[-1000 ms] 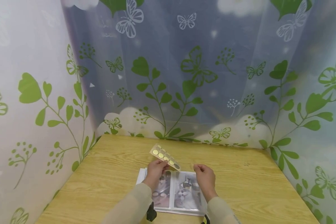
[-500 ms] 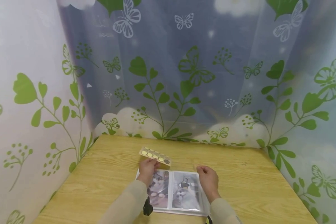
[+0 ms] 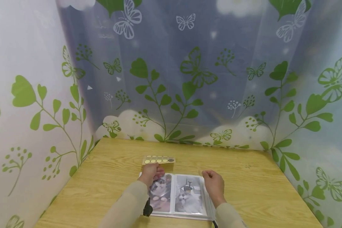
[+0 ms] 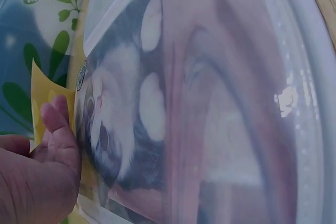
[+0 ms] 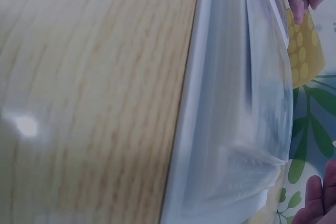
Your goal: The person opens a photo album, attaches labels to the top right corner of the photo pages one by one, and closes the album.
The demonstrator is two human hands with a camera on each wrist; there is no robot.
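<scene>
My left hand (image 3: 150,173) holds a sheet of round gold stickers (image 3: 159,160) by its near edge, just beyond the photo album (image 3: 173,193). In the left wrist view the yellow sheet (image 4: 44,90) rises behind the loosely curled fingers. The album lies spread with a cat photo on each page. A round sticker (image 4: 81,75) sits at the corner of the left photo. Over the album's far right corner, my right hand (image 3: 215,185) pinches a small pale piece (image 3: 200,173) between thumb and forefinger; I cannot tell exactly what it is.
The wood-grain table (image 3: 262,190) extends around the album on all sides. A printed curtain (image 3: 171,95) with leaves and butterflies stands along the back and both sides. Clear plastic pocket pages (image 5: 252,129) bulge at the album's right side.
My left hand has shifted left and lowered the sticker sheet, which has turned from a slant to nearly level. My right hand has drifted slightly right, keeping its pinch.
</scene>
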